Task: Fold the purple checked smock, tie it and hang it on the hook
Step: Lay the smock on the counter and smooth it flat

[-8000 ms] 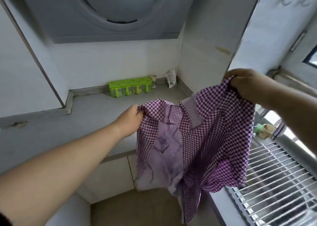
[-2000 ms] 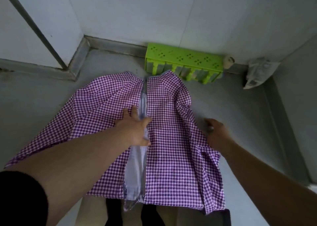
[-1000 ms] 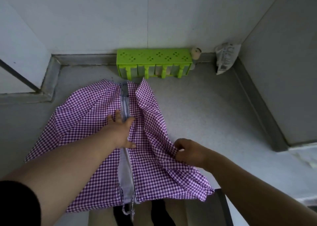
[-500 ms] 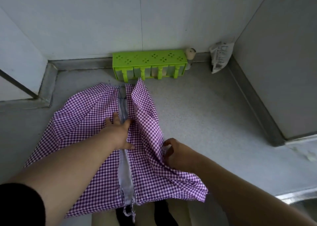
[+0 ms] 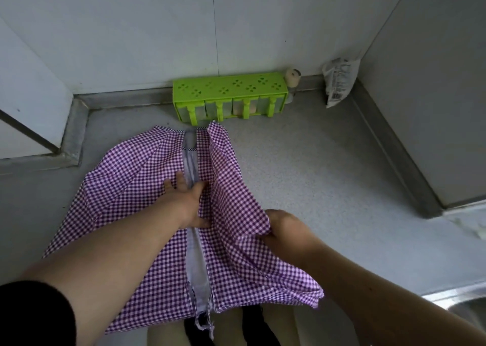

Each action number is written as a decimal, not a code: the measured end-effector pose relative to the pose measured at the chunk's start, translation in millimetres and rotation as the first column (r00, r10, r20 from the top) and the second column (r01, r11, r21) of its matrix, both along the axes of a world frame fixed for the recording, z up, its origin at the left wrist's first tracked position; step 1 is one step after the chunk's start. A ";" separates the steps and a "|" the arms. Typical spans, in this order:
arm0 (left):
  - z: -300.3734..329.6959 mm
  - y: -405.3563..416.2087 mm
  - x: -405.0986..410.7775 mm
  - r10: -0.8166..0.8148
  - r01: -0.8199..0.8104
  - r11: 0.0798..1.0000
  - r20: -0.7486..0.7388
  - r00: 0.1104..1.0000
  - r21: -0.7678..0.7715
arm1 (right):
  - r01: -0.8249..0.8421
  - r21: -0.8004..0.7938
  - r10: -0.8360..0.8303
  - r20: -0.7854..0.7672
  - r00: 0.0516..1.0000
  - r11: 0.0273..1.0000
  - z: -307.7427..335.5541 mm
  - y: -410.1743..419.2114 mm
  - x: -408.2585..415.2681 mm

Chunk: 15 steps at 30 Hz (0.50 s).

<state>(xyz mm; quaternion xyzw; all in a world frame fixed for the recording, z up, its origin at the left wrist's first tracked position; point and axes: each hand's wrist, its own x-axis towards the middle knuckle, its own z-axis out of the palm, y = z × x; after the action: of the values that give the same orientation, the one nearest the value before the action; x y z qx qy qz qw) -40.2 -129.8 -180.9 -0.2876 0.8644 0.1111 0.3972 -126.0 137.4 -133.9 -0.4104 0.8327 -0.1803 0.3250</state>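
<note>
The purple checked smock (image 5: 126, 203) lies spread on the grey counter (image 5: 328, 177), its lower hem hanging over the front edge. A pale lilac strip runs down its middle. My left hand (image 5: 185, 199) presses flat on that middle strip, fingers straight. My right hand (image 5: 285, 227) grips the smock's right edge, lifted off the counter and drawn in toward the middle. No hook is in view.
A green spice rack (image 5: 228, 96) stands against the back wall, just beyond the smock's collar. Beside it are a small jar (image 5: 292, 77) and a white packet (image 5: 339, 83) in the corner. A steel sink rim (image 5: 457, 297) shows at bottom right.
My right hand has taken hold of the smock's right edge, lifted it and drawn it inward. My left hand stays pressed on the middle strip.
</note>
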 end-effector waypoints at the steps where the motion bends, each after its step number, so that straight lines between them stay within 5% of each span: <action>1: 2.0 0.2 -0.4 0.001 -0.001 1.000 -0.011 1.000 -0.005 | 0.035 -0.029 -0.035 -0.002 0.999 0.999 11.7 -2.3 -5.3; 6: -44.0 -18.2 1.9 -0.095 0.093 0.995 -0.047 0.994 -0.033 | 0.420 -0.284 -0.356 0.251 0.900 0.862 72.8 -39.9 -28.5; 8: -75.2 -29.7 1.9 -0.126 0.122 0.991 -0.065 0.990 -0.059 | 0.467 -0.310 -0.321 0.420 0.849 0.829 85.6 -53.3 -30.5; 11: -71.4 -29.1 -1.0 -0.129 0.126 0.991 -0.054 0.990 -0.049 | 0.078 -0.082 -0.042 0.373 0.927 0.994 73.1 -52.3 -21.1; 13: -63.9 -26.3 0.2 -0.109 0.105 0.993 -0.068 0.992 -0.053 | -0.170 0.229 0.113 0.242 0.964 0.958 50.3 -38.9 -17.0; 15: -43.6 -18.9 2.7 -0.077 0.074 0.996 -0.062 0.995 -0.042 | -0.220 0.428 0.131 0.227 0.965 0.877 32.7 -24.0 -20.0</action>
<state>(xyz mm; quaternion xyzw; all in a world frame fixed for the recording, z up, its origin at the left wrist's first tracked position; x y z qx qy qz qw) -37.5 -148.7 -224.5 -0.2587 0.8890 0.0878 0.3675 -146.0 113.4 -101.2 -0.3791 0.7757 0.0086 0.5045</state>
